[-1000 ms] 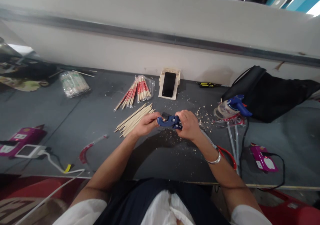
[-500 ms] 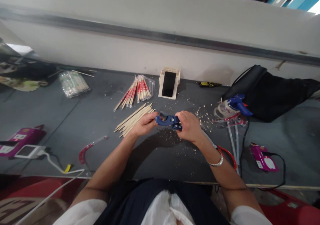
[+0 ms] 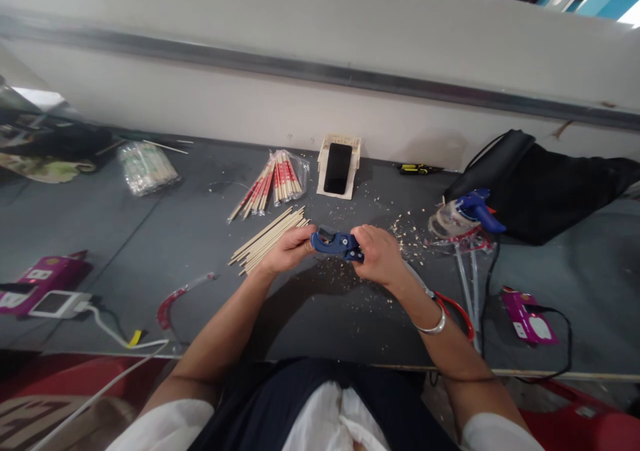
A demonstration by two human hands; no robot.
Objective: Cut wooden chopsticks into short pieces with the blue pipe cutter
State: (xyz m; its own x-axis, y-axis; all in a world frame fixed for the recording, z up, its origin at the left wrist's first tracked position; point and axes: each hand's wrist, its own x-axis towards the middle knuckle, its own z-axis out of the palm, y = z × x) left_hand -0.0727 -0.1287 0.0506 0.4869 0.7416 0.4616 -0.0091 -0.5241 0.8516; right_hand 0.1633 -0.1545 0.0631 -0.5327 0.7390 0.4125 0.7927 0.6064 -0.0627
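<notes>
Blue tool (image 3: 338,243), partly hidden by right fingers (image 3: 363,237)

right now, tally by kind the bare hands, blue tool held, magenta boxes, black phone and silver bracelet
Bare hands: 2
Blue hinged tool: 1
Magenta boxes: 2
Flat black phone: 1
Silver bracelet: 1
Total: 7
</notes>
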